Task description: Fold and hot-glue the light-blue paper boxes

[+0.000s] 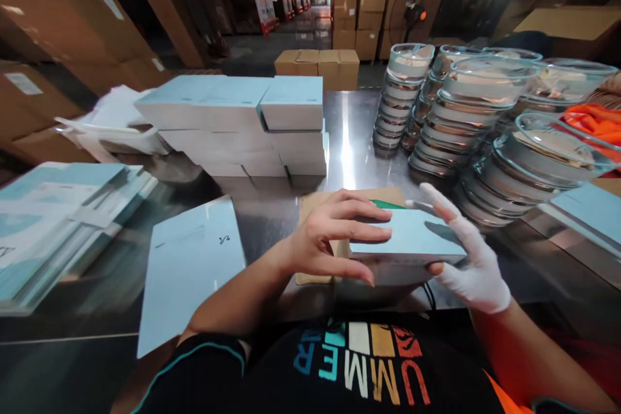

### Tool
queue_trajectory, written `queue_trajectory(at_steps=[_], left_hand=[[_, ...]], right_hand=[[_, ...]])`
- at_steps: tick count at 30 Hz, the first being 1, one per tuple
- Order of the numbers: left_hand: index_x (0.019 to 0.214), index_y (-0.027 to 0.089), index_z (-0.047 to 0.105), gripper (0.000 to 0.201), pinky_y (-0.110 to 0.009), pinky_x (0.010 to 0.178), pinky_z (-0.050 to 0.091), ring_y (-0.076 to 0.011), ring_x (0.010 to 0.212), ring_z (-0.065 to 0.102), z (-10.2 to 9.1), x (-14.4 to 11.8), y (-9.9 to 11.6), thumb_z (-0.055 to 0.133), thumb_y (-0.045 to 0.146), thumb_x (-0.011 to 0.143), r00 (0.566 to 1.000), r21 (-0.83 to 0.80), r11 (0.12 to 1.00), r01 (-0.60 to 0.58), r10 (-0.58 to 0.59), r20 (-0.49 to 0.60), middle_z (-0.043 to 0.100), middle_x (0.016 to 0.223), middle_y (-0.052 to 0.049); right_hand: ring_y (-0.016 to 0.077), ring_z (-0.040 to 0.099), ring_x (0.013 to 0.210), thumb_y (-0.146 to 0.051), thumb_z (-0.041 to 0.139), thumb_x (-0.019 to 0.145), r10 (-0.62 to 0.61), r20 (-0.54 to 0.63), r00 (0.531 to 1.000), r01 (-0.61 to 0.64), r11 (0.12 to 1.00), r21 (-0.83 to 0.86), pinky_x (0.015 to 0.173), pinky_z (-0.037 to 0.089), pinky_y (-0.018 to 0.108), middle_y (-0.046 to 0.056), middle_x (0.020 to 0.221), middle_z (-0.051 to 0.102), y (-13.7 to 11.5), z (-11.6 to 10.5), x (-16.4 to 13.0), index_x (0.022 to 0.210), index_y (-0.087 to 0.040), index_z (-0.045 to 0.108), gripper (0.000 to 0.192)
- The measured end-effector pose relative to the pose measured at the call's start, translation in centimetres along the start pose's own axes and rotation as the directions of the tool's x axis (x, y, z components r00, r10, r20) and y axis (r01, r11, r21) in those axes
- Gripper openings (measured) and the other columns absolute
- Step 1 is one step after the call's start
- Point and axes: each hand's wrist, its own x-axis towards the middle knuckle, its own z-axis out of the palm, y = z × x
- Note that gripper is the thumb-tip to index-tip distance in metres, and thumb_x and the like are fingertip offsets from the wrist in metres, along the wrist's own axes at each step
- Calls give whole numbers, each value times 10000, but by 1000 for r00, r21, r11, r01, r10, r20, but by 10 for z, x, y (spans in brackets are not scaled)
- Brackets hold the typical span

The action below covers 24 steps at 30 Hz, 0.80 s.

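On the steel worktop (354, 136) many closed boxes (242, 123) are already stacked, while stacks of glass dishes (466, 123) are seemingly not yet packed. One pale blue box (412, 239) is gripped by the bare left hand (334, 239), fingers spread, and the gloved right hand (473, 259).

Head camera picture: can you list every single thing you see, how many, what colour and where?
Light blue box: one, held between both hands, near table edge.
Brown cardboard piece: one, under that box.
Stacked light blue boxes: a pile, count unclear, table centre.
Glass bowls: several nested stacks, clear, right.
Flat light blue sheet: one, left of the hands.
Flat light blue cartons: a pile, far left.
White tray: one, back left.
Orange cloth: far right.
Cardboard cartons: many, brown, behind the table.
Steel table: one, silver.
Left hand: bare, on the box.
Right hand: white glove, gripping the box's right end.
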Motion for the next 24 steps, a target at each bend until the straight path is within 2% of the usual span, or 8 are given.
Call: queue_trajectory(at_steps=[2, 4, 6, 10, 15, 17, 19, 24], left_hand=[[1337, 264, 765, 609, -482, 1039, 559, -327, 1222, 714, -5, 0, 0, 871, 605, 843, 995, 44, 999, 18, -22, 97, 746, 1388, -173], [1386, 259, 737, 704, -509, 1064, 543, -354, 1266, 696, -7, 0, 1, 868, 653, 818, 983, 108, 993, 56, -74, 168, 711, 1444, -192], [1426, 245, 706, 740, -523, 1079, 535, -367, 1297, 682, -6, -1, 3, 855, 653, 827, 977, 147, 988, 55, -83, 196, 685, 1476, -206], [1519, 177, 609, 756, -558, 1145, 495, -393, 1438, 591, -6, 0, 9, 823, 553, 898, 980, 168, 986, -20, -13, 197, 601, 1553, -271], [1533, 206, 604, 723, -606, 1225, 421, -409, 1536, 486, -9, 1, 14, 782, 559, 928, 959, 174, 982, 75, -119, 257, 517, 1638, -255], [1556, 212, 584, 758, -619, 1234, 406, -416, 1515, 504, -8, 0, 14, 792, 566, 919, 951, 157, 983, 97, -138, 277, 509, 1647, -250], [1582, 206, 560, 788, -614, 1230, 411, -412, 1484, 532, -8, 0, 12, 795, 562, 920, 951, 137, 987, 86, -123, 285, 520, 1636, -255], [1568, 235, 588, 737, -575, 1208, 447, -386, 1440, 586, -7, 0, 7, 806, 524, 926, 958, 89, 995, 53, -75, 278, 576, 1597, -230]], right_hand=[[344, 566, 1500, -567, 790, 937, 18, -11, 1000, -18, 1000, -3, 1237, 484, 567, 109, 1825, 233, 5, 8, -1, 1698, -423, 333, 900], [336, 554, 1511, -569, 783, 943, 5, 4, 1000, -5, 1000, -16, 1247, 474, 559, 106, 1844, 158, 8, 13, -2, 1719, -431, 253, 950], [335, 553, 1511, -547, 770, 960, -36, 24, 999, 37, 999, -28, 1253, 466, 562, 100, 1844, 158, 9, 16, 0, 1716, -431, 256, 922], [352, 592, 1469, -501, 786, 956, -103, 43, 994, 104, 994, -27, 1233, 488, 544, 95, 1841, 177, 7, 15, 3, 1697, -428, 313, 883], [367, 542, 1512, -576, 850, 868, -5, 10, 1000, 6, 998, -69, 1256, 448, 603, 78, 1823, 246, 10, 11, 3, 1646, -433, 381, 919], [372, 487, 1557, -603, 858, 850, 33, -17, 999, -34, 997, -75, 1279, 408, 633, 88, 1783, 352, 9, 9, 4, 1581, -407, 482, 845], [366, 447, 1587, -556, 847, 885, 27, -23, 999, -28, 998, -57, 1292, 374, 648, 91, 1733, 447, 6, 7, 6, 1474, -367, 602, 666], [341, 558, 1505, -472, 838, 923, 20, 12, 1000, -20, 999, 38, 1272, 425, 616, 50, 1665, 542, -6, 1, 11, 1239, -366, 771, 340]])
